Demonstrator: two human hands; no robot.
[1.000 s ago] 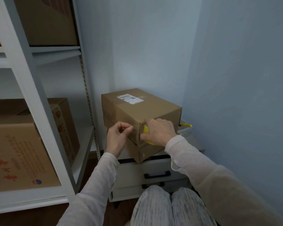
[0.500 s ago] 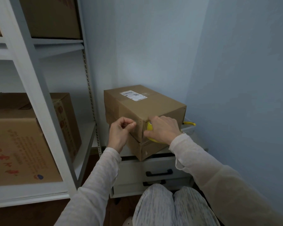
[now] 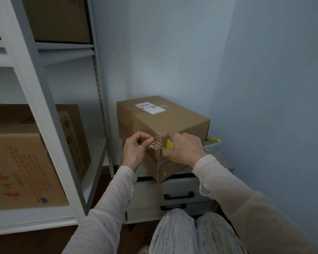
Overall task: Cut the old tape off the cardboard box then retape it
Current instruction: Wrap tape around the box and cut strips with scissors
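A brown cardboard box [image 3: 171,121] with a white label sits on a low white drawer unit [image 3: 147,195]. At its near vertical corner, my left hand [image 3: 136,149] pinches a shred of clear old tape [image 3: 155,145], which stretches in thin strands from the corner seam. My right hand [image 3: 185,149] lies on the box's right face beside that corner, fingers curled round a yellow object [image 3: 169,145] that is mostly hidden under the hand.
White metal shelving [image 3: 44,125] on the left holds several cardboard boxes [image 3: 17,162]. A yellow-handled item [image 3: 213,139] pokes out behind the box. Blue walls close in behind and to the right. My knees [image 3: 195,233] are below.
My left hand has pulled back from the corner, drawing strands of tape away from the seam. My right hand stays at the corner.
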